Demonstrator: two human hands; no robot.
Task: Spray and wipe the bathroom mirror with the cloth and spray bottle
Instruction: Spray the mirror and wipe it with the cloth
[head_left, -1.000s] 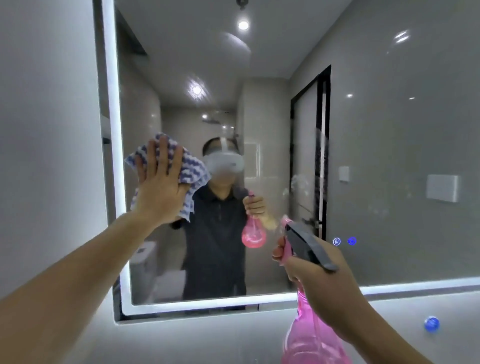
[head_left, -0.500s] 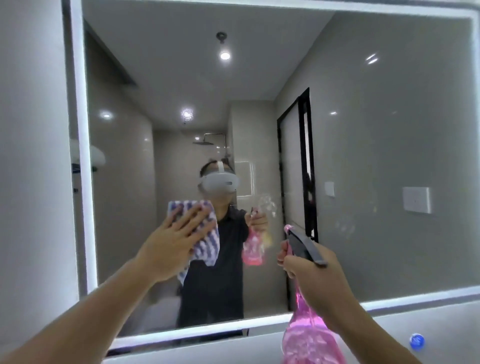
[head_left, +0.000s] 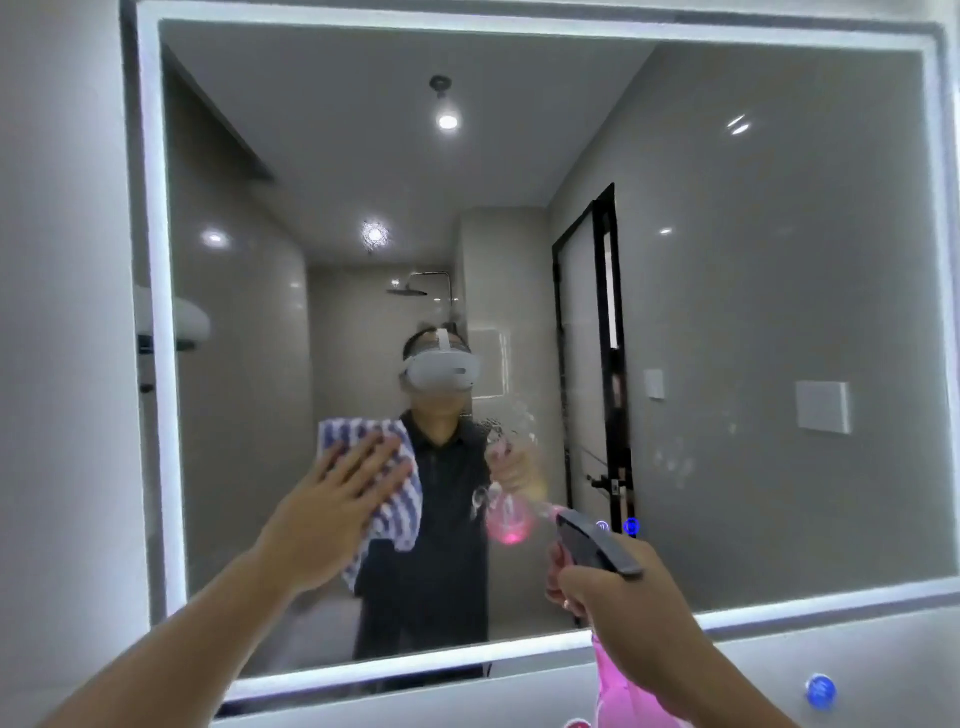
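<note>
The mirror (head_left: 753, 260) fills most of the head view, a lit white strip running round its edge; its top right corner runs out of the picture. The left hand (head_left: 332, 519) lies flat against the glass with the fingers spread and straight, pressing a blue-and-white striped cloth (head_left: 400, 499) to the lower middle of the mirror. The hand covers much of the cloth, and only its top and right side show past the fingers. The right hand (head_left: 623, 608) is clenched round the neck of a pink spray bottle (head_left: 618, 696), held just in front of the glass at the lower right. The grey nozzle head (head_left: 592, 545) points at the mirror. The bottle's lower body is cut off by the bottom edge, and the trigger finger is hidden behind the nozzle. Wet drops (head_left: 509, 421) cling to the glass to the right of the cloth, blurred and hard to trace. A fainter patch of drops (head_left: 675, 462) sits farther right.
</note>
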